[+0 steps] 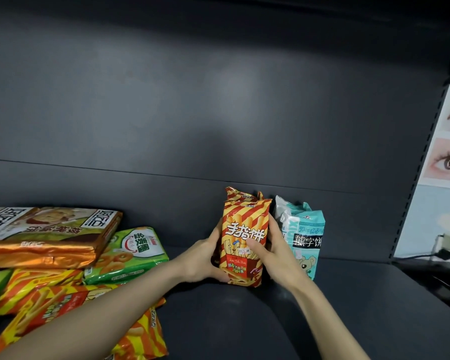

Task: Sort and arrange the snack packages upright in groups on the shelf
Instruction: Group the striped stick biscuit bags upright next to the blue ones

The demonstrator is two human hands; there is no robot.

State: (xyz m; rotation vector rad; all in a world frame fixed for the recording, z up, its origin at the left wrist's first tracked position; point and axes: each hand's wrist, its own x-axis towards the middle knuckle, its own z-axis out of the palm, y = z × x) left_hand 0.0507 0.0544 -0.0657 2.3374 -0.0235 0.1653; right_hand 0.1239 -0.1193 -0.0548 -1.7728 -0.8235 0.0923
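Red-and-yellow striped snack package (242,242), upright on the shelf (335,315) just beside a teal package (307,237), clasped at its flanks by left grip (205,258) and right grip (274,253); judged light, slippery crinkly film over breakable sticks, best held gently mid-side.

Rear striped pack (235,194) — mostly behind front striped pack (244,219); snack pile (37,281) — partly beyond left edge

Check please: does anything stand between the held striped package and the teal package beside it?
Only the right hand, which grips the striped package, lies between it and the teal package; nothing else shows there.
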